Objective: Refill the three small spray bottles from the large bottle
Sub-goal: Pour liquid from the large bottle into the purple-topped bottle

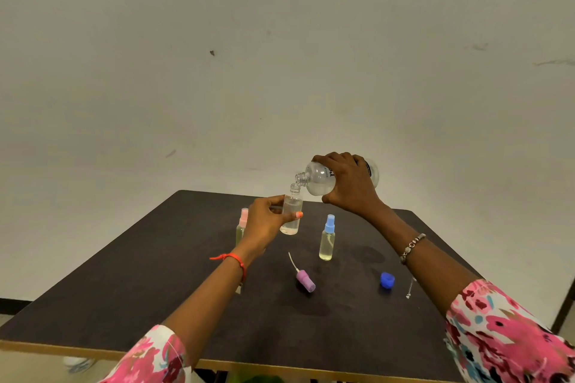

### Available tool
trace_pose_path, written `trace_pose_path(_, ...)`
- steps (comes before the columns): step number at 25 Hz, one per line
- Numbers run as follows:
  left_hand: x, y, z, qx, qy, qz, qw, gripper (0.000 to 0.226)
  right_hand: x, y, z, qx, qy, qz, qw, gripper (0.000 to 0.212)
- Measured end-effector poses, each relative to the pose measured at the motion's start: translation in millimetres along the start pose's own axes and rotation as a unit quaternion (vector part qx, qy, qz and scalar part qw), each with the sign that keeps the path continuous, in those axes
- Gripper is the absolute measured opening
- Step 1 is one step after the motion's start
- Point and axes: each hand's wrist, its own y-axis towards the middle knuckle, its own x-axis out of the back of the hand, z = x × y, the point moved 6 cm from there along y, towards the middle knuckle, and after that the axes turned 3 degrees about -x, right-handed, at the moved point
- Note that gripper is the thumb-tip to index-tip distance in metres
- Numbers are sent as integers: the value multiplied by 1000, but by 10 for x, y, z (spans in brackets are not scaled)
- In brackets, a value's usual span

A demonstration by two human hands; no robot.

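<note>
gripping large bottle (317,179): right hand (348,183), fingers wrapped

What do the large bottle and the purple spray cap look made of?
Large bottle: clear and glossy, with the liquid visible through the wall; probably plastic, though glass can't be excluded. Purple spray cap: opaque matte plastic, with a thin pale dip tube.

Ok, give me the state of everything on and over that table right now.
Large bottle: uncapped, tipped, mouth at the open small bottle's neck, in right hand.
Open small bottle: upright, partly filled, in left hand.
Purple spray cap: off, lying on table.
Blue-capped spray bottle: capped, standing.
Pink-capped spray bottle: capped, standing.
Blue cap: off, on table.
</note>
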Motion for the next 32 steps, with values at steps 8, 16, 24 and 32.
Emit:
trace_pose_path(8,-15,-1,-4,-1,2,1,1000,51,18,-18,5,3,6,-8,1000,68)
trace_pose_path(16,-29,13,18,-1,10,1,1000,53,20,-30,-17,0,1,-6,1000,69)
trace_pose_path(24,-54,27,25,0,15,2,1000,53,17,-35,-39,-1,2,-1,1000,70)
trace_pose_path(32,-51,36,25,-2,16,-2,1000,54,9,-27,-47,0,4,-2,1000,69)
